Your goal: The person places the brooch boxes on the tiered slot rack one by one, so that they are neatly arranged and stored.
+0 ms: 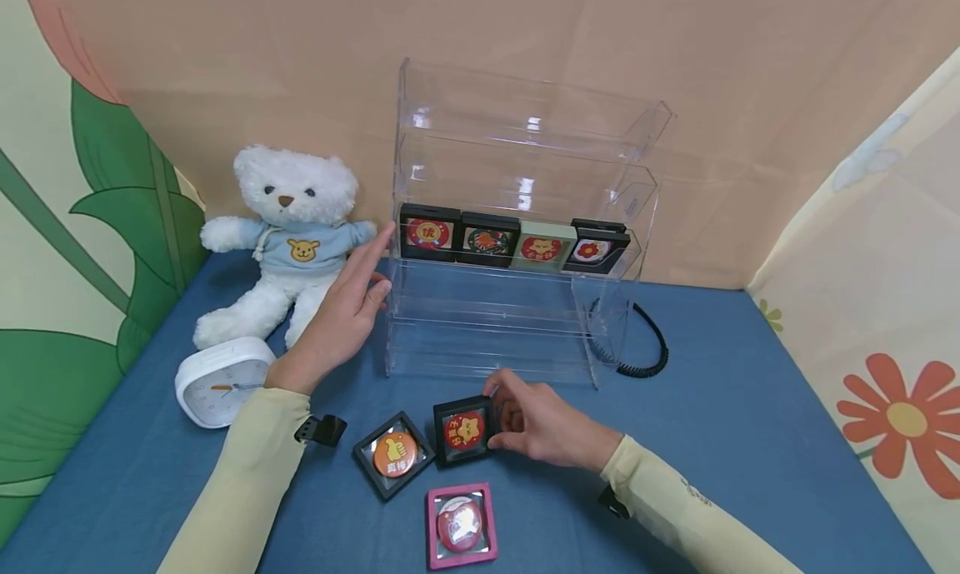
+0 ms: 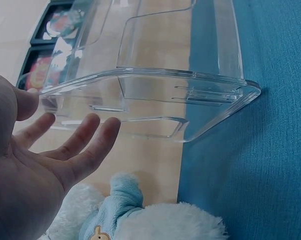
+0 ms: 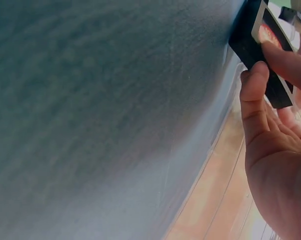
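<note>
My left hand [image 1: 341, 311] rests at the left side of a clear acrylic tiered rack [image 1: 487, 361], its fingers fairly straight. In the left wrist view, the fingertips [image 2: 108, 130] lie along the rack's side edge. With thumb and fingers my right hand [image 1: 543, 420] pinches the right edge of a black square badge frame [image 1: 442, 453], tilted up at the table; its badge is red with a yellow star. Beside it lies another black badge frame [image 1: 390, 491] with an orange badge. Nearer the front is a pink badge frame [image 1: 429, 524].
Several badge frames [image 1: 487, 224] stand in a row on the rack's middle tier, one of them pale green. A white teddy bear [image 1: 300, 182] sits left of the rack, behind a white clock [image 1: 198, 370]. A black coiled cord [image 1: 656, 366] lies at the rack's right.
</note>
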Motion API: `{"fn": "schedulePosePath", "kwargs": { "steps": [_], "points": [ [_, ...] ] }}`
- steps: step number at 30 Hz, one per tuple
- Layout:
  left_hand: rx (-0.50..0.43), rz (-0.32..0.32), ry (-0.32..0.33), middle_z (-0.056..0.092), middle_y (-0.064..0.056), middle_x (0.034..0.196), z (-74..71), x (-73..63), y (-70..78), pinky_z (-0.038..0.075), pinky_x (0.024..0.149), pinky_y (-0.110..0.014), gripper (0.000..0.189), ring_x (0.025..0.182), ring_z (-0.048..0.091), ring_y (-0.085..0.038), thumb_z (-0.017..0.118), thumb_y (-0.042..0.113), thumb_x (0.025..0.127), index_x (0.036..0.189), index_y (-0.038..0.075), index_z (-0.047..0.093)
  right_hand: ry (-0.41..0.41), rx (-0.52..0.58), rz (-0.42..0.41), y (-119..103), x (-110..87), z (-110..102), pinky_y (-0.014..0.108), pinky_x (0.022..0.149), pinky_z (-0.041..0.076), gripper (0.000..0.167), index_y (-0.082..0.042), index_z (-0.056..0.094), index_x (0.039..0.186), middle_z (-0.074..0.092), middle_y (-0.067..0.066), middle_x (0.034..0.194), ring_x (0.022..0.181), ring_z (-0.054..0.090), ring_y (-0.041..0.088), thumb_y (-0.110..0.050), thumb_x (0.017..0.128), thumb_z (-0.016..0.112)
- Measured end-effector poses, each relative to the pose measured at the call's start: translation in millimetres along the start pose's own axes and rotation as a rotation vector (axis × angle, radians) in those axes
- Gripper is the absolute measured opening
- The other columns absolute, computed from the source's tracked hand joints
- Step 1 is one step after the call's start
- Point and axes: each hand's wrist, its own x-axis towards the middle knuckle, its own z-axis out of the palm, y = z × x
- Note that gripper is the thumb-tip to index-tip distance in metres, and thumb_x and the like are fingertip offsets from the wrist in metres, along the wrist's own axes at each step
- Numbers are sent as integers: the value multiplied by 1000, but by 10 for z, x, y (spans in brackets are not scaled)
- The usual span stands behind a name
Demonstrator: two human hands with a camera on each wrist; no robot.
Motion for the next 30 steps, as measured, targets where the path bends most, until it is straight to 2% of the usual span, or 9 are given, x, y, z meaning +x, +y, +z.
{"fn": "schedulePosePath", "kwargs": {
  "steps": [9, 13, 20, 24, 30],
  "points": [
    [-5, -5, -5, 24, -7, 163, -2, -2, 7, 53, 85, -50, 73, 112, 55, -33, 43, 4, 108, 164, 37, 9, 78, 31, -81, 14, -75, 6, 29, 68, 55, 33, -21, 52, 123, 68, -7, 106, 80, 66, 5, -19, 97, 72],
    [4, -7, -5, 23, -7, 164, -2, 2, 3, 52, 86, -51, 73, 114, 53, -33, 43, 5, 108, 164, 37, 9, 111, 62, -112, 18, -105, 8, 30, 69, 57, 30, -22, 55, 121, 69, -7, 104, 79, 67, 6, -18, 96, 73],
    [16, -6, -2, 23, -8, 163, -3, -2, 2, 51, 86, -52, 71, 102, 58, -33, 43, 7, 109, 164, 37, 9, 205, 63, -173, 7, -168, 4, 31, 63, 56, 28, -19, 59, 119, 70, -5, 102, 75, 65, 6, -18, 96, 73],
    [32, 6, 1, 25, -10, 162, -5, -1, 4, 51, 84, -51, 71, 98, 60, -32, 43, 6, 109, 164, 34, 10, 272, 27, -174, -13, -198, -20, 31, 58, 53, 26, -19, 60, 118, 70, -8, 101, 74, 63, 6, -19, 95, 74],
    [35, 5, 5, 26, -10, 162, 3, 1, 7, 52, 84, -50, 70, 98, 60, -30, 44, 7, 108, 164, 34, 10, 325, 4, -146, -33, -221, -47, 33, 69, 58, 28, -20, 60, 116, 71, -9, 102, 80, 66, 7, -19, 94, 76]
  ]
}}
